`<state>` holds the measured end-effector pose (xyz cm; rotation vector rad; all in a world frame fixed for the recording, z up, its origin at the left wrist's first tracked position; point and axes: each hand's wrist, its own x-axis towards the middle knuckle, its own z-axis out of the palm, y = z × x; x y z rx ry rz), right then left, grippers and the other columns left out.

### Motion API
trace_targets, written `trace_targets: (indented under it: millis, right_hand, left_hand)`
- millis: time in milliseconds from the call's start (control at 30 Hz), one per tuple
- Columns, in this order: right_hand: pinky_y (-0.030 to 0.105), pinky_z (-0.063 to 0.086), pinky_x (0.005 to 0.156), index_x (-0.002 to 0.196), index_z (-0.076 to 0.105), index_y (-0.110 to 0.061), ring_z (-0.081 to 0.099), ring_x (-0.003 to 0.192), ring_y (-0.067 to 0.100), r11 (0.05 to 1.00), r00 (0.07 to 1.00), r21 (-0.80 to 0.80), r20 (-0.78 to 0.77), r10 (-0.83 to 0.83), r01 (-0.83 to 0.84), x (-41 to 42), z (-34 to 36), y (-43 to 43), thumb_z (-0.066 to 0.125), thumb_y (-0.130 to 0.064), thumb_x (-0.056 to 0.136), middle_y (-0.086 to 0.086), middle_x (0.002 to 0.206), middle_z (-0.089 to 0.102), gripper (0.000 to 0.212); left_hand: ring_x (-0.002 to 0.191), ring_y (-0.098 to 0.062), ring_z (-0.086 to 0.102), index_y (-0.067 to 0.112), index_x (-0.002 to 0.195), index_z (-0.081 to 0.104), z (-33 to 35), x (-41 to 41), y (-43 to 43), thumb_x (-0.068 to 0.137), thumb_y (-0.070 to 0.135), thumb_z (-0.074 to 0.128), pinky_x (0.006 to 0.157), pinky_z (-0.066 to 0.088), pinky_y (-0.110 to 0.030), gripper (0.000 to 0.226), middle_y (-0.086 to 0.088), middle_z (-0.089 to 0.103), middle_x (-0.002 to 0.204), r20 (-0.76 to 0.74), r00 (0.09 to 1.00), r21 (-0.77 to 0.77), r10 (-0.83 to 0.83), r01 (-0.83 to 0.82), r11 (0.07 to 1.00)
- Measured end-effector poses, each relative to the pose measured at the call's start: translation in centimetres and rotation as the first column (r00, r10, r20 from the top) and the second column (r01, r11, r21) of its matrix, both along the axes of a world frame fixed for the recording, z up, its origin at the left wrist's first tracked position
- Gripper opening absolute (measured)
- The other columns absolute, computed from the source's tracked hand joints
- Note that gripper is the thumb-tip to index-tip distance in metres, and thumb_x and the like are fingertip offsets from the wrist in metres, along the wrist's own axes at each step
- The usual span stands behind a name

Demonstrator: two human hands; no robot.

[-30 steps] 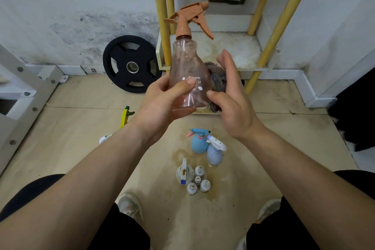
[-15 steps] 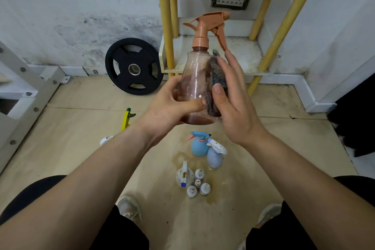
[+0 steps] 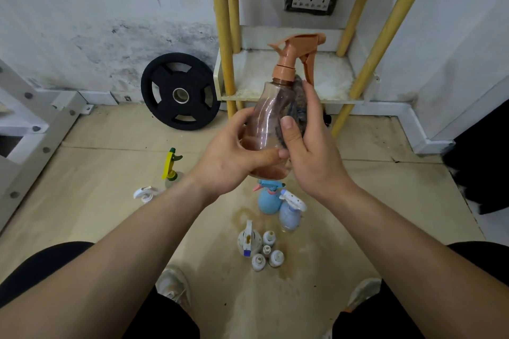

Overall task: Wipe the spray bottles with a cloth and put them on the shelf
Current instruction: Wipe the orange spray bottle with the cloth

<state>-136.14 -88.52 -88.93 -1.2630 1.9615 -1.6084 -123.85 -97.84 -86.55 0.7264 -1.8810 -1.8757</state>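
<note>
My left hand grips the lower body of a clear brownish spray bottle with an orange trigger head, held upright in front of the shelf. My right hand presses a dark grey cloth against the bottle's right side, thumb on the front and fingers behind the cloth. The white bottom shelf with yellow posts lies just behind. On the floor below stand a blue spray bottle, a pale blue one, a white one and several small white bottles.
A yellow-green sprayer and a white sprayer head lie on the floor at left. A black weight plate leans on the wall. A white metal frame stands far left. My shoes are near the bottom.
The bottle has turned so its nozzle now points right instead of left. My right hand with the cloth has slid up along the bottle's side toward the neck.
</note>
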Motion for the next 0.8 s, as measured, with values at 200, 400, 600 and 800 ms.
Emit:
trace_targets:
  millis: [200, 400, 600, 800]
  right_hand:
    - [0.041, 0.051, 0.104, 0.139, 0.052, -0.024, 0.063, 0.116, 0.005, 1.000, 0.979, 0.012, 0.205, -0.018, 0.016, -1.0, 0.1, -0.2, 0.046, -0.039, 0.103, -0.012, 0.122, 0.067, 0.039]
    - [0.005, 0.044, 0.079, 0.128, 0.059, -0.022, 0.059, 0.095, -0.015, 0.969, 0.968, -0.008, 0.039, -0.248, 0.248, -1.5, 0.9, 0.4, 0.059, -0.028, 0.102, -0.024, 0.100, 0.064, 0.027]
    - [0.005, 0.040, 0.091, 0.145, 0.041, -0.015, 0.050, 0.113, -0.015, 0.892, 0.906, -0.217, -0.067, -0.418, 0.396, -1.7, 1.5, 0.9, 0.048, -0.030, 0.107, -0.011, 0.128, 0.054, 0.042]
    - [0.017, 0.030, 0.116, 0.158, 0.015, -0.017, 0.033, 0.142, 0.007, 0.928, 0.937, -0.142, -0.012, -0.348, 0.343, -3.1, 1.1, 0.2, 0.044, -0.034, 0.107, 0.002, 0.160, 0.027, 0.061]
  left_hand:
    - [0.100, -0.020, 0.074, 0.019, 0.130, 0.057, -0.5, 0.2, -1.1, 0.068, 0.005, 0.087, 0.078, 0.062, -0.036, 0.070, -0.006, 0.074, 0.110, 0.024, 0.999, 0.112, 0.026, -0.029, 0.993]
    - [0.087, -0.009, 0.073, 0.019, 0.127, 0.056, -0.7, 0.1, -1.2, 0.075, -0.002, 0.082, 0.067, 0.058, -0.023, 0.061, -0.004, 0.073, 0.107, 0.115, 0.992, 0.065, 0.042, -0.050, 0.997]
    - [0.072, -0.007, 0.073, 0.020, 0.126, 0.054, -0.8, 0.1, -1.3, 0.077, -0.002, 0.079, 0.054, 0.056, -0.023, 0.059, -0.008, 0.067, 0.113, 0.187, 0.981, 0.082, 0.045, -0.061, 0.995]
    - [0.095, -0.019, 0.071, 0.029, 0.121, 0.058, -1.4, 0.1, -1.0, 0.061, 0.016, 0.085, 0.081, 0.062, -0.037, 0.068, -0.004, 0.070, 0.111, 0.247, 0.964, -0.054, -0.097, 0.114, 0.992]
